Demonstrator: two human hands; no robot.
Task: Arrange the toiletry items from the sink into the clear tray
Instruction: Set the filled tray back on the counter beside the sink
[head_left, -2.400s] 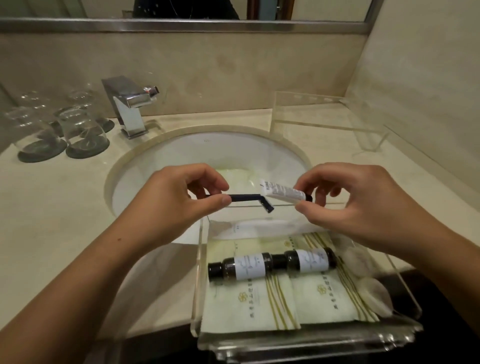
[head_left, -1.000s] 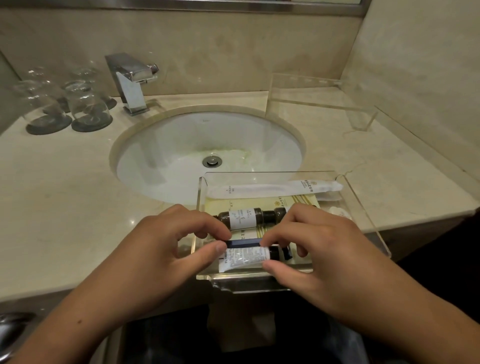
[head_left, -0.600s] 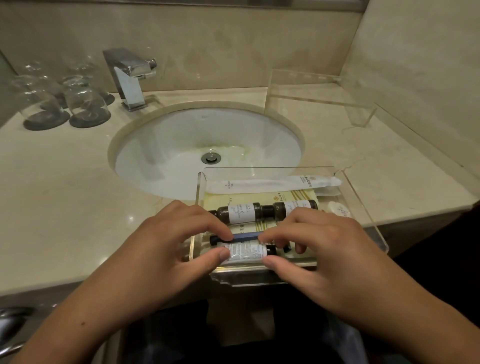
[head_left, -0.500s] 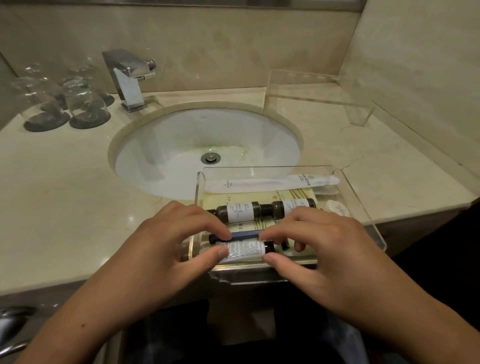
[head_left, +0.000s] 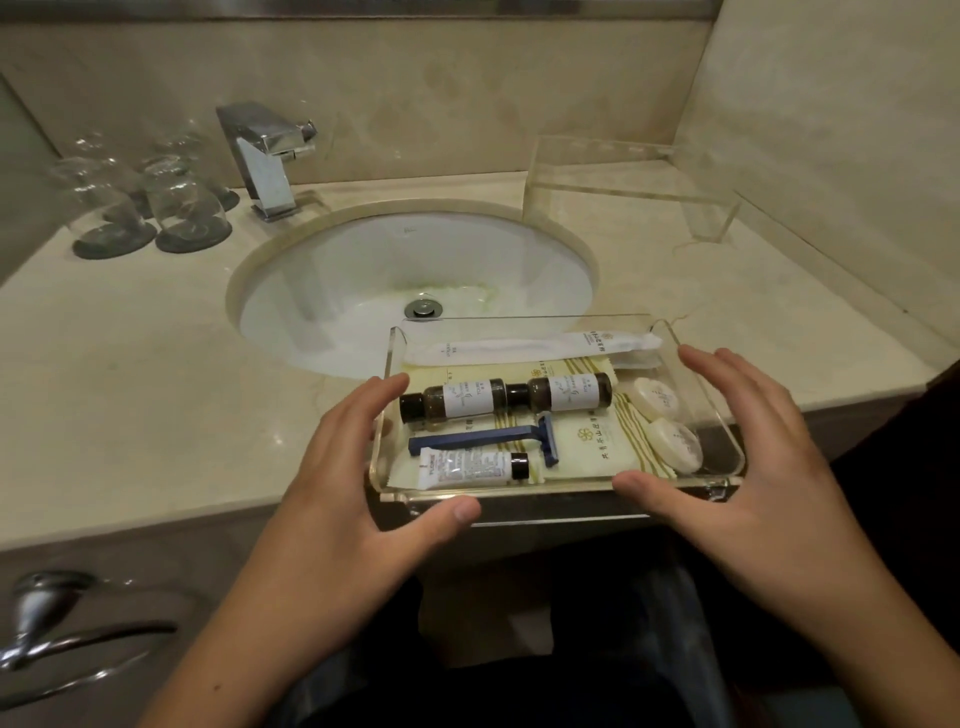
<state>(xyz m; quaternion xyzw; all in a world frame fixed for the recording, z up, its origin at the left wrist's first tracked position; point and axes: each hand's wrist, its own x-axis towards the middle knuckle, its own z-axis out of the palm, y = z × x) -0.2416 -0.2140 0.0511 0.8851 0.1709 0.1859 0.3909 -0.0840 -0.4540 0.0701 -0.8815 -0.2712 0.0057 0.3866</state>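
Observation:
The clear tray sits at the counter's front edge, below the white sink. Inside it lie a blue razor, a small white tube, two dark bottles end to end, a long white wrapped packet, cream sachets and two round wrapped soaps. My left hand is spread at the tray's left wall, thumb by the front rim. My right hand is spread at the right wall, thumb over the front rim. Neither holds anything. The sink basin holds no items.
A chrome faucet stands behind the sink. Upturned glasses on dark coasters stand at the back left. A second clear acrylic stand is at the back right by the wall. A metal handle sticks out below the counter at left.
Both hands have let go of the razor and tube, which now lie in the tray's front. The hands have moved apart to the tray's left and right sides.

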